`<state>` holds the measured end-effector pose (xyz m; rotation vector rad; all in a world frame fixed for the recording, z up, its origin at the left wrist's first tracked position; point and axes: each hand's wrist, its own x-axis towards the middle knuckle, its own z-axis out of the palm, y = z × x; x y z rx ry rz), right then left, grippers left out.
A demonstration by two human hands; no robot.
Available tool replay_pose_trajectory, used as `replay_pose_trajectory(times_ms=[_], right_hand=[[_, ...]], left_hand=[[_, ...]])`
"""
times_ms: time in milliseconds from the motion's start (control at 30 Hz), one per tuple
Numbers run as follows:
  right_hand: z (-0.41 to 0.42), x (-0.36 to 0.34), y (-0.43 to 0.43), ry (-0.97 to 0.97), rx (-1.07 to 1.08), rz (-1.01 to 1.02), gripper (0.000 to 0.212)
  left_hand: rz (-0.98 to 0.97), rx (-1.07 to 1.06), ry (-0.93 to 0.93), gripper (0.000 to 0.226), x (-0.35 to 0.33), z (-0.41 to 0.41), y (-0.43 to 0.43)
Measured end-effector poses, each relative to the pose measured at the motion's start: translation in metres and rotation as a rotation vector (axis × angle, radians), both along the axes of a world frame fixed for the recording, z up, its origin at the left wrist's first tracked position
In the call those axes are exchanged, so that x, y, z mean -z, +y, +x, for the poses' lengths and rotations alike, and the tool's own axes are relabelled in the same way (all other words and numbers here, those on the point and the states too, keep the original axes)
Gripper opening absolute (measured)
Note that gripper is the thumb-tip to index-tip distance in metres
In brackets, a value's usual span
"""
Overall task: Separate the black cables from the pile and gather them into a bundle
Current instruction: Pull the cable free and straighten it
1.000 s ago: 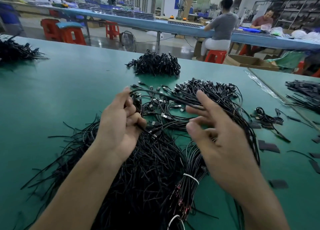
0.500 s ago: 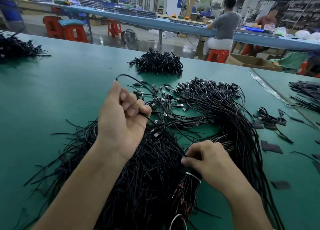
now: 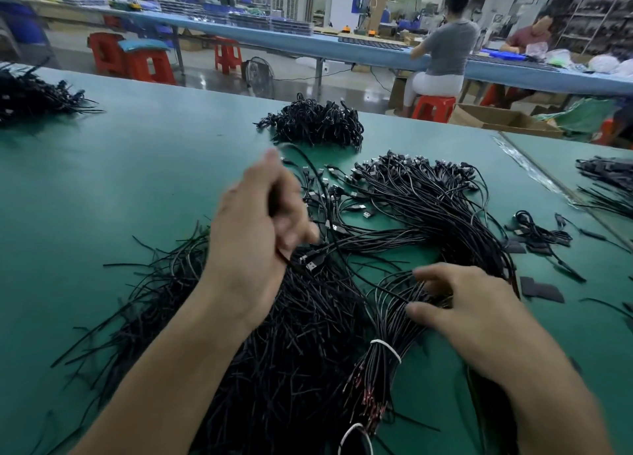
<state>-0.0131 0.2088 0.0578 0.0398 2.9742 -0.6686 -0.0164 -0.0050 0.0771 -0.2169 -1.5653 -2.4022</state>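
A big pile of loose black cables (image 3: 294,345) with USB plugs covers the green table in front of me. My left hand (image 3: 257,235) is curled round a few black cables above the pile, and one cable arcs up and away from its fist. My right hand (image 3: 455,311) reaches into the strands on the right with spread fingers touching them. Just below that hand lies a bundle (image 3: 383,369) tied with a white band, its red wire ends pointing toward me. A long sheaf of cables (image 3: 442,208) curves away to the right.
A tight heap of black cables (image 3: 318,122) sits farther back, another heap (image 3: 30,95) lies at the far left, and more cables (image 3: 606,180) at the right edge. Small black patches (image 3: 543,290) lie on the right. People sit at a blue table behind.
My left hand has lifted and shifted right, drawing its cables up. My right hand let go of the banded bundle and moved right with fingers spread over the strands.
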Motion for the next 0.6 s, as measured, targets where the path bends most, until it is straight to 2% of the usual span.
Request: replay_pose_trajectory(times_ms=[33, 100, 200, 300, 367, 433, 500, 533, 600], right_hand=[[0.002, -0.003, -0.002, 0.021, -0.052, -0.032, 0.035], [0.004, -0.008, -0.006, 0.079, -0.07, -0.272, 0.029], [0.002, -0.007, -0.017, -0.072, -0.022, -0.66, 0.026], [-0.001, -0.006, -0.027, -0.292, 0.006, -1.036, 0.06], [-0.004, -0.005, -0.029, -0.311, 0.051, -1.244, 0.077], [-0.004, -0.003, -0.03, -0.274, 0.027, -1.353, 0.067], [-0.003, -0.002, -0.029, -0.172, -0.059, -1.378, 0.038], [-0.002, -0.004, -0.029, -0.122, -0.112, -1.392, 0.026], [0.002, -0.009, -0.025, -0.05, -0.18, -1.412, 0.021]], left_hand=[[-0.161, 0.02, -0.025, 0.054, 0.001, 0.001, 0.003], [-0.452, 0.19, -0.073, 0.05, 0.001, 0.006, 0.005], [-0.615, 0.58, -0.125, 0.047, -0.003, 0.013, 0.007], [-0.675, 0.756, -0.135, 0.047, -0.001, 0.015, 0.013], [-0.806, 0.868, -0.149, 0.044, 0.003, 0.016, 0.017], [-1.04, 0.944, -0.089, 0.036, 0.006, 0.016, 0.019], [-1.243, 0.919, -0.002, 0.025, 0.008, 0.013, 0.019], [-1.31, 0.86, 0.001, 0.021, 0.01, 0.01, 0.018], [-1.403, 0.631, -0.105, 0.023, 0.015, 0.003, 0.012]])
